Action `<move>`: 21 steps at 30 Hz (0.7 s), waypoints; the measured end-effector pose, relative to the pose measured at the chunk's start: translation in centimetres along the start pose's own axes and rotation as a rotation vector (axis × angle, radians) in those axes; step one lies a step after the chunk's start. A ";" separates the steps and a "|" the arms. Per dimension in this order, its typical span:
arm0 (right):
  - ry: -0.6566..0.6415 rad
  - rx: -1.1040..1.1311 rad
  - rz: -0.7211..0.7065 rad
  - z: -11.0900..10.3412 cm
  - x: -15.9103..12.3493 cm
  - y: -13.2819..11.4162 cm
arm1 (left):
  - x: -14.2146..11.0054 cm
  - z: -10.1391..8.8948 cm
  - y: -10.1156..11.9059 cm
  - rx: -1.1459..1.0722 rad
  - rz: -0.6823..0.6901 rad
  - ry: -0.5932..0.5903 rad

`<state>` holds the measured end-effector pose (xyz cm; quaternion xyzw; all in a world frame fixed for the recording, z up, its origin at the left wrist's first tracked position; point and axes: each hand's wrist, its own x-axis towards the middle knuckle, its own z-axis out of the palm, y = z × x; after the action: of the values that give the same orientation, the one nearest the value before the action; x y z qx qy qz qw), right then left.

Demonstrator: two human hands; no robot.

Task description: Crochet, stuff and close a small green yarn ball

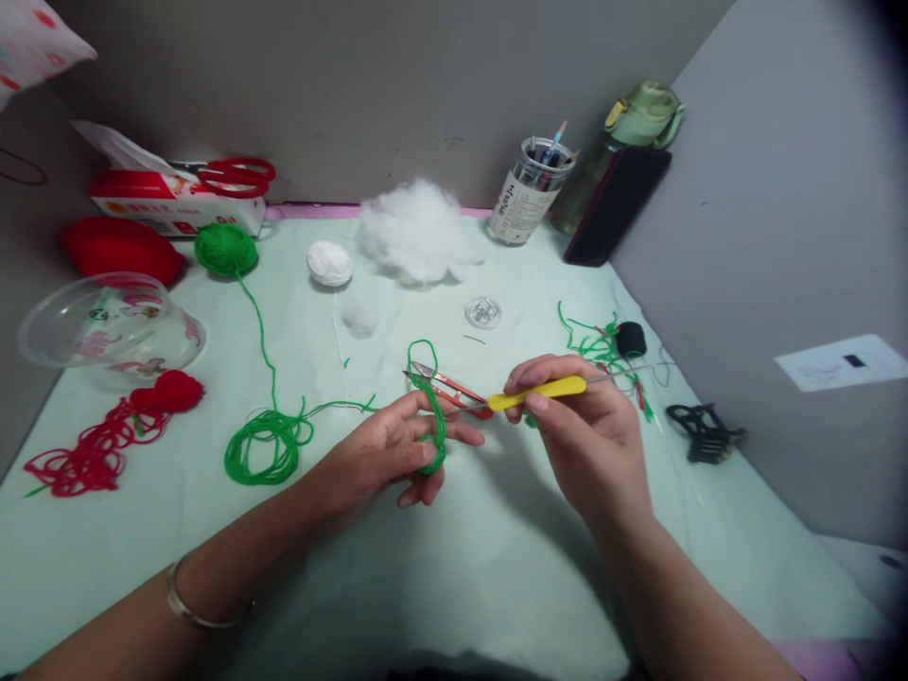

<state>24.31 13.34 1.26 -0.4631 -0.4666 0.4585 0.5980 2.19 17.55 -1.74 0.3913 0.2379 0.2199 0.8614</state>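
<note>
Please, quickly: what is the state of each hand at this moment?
Left hand: partly closed, holding green yarn.
Right hand: closed, holding the yellow-handled tool.

The left hand holds looped green yarn; the right hand grips 1 yellow-handled metal hook near orange-handled metal snips.

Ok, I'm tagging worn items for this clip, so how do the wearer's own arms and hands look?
The left hand and right hand are ungloved, with no rings visible. No sleeves cover the visible forearms. A thin, shiny metal bangle circles the left one; the right shows nothing worn.
</note>
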 end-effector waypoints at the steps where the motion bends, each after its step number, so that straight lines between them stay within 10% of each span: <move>1: 0.002 0.007 -0.003 0.0 0.0 0.0 | 0.0 -0.1 0.0 0.004 -0.002 0.002; 10: 0.032 -0.067 0.017 -0.4 -0.1 -0.1 | 0.0 0.0 0.4 0.002 0.016 -0.015; 21: -0.383 -0.253 0.243 1.6 -0.3 -0.1 | 0.0 0.1 -0.4 -0.118 -0.001 0.020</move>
<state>22.66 13.21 1.56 -0.4915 -0.5658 0.5446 0.3765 2.35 17.21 -1.98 0.3376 0.2333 0.2369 0.8806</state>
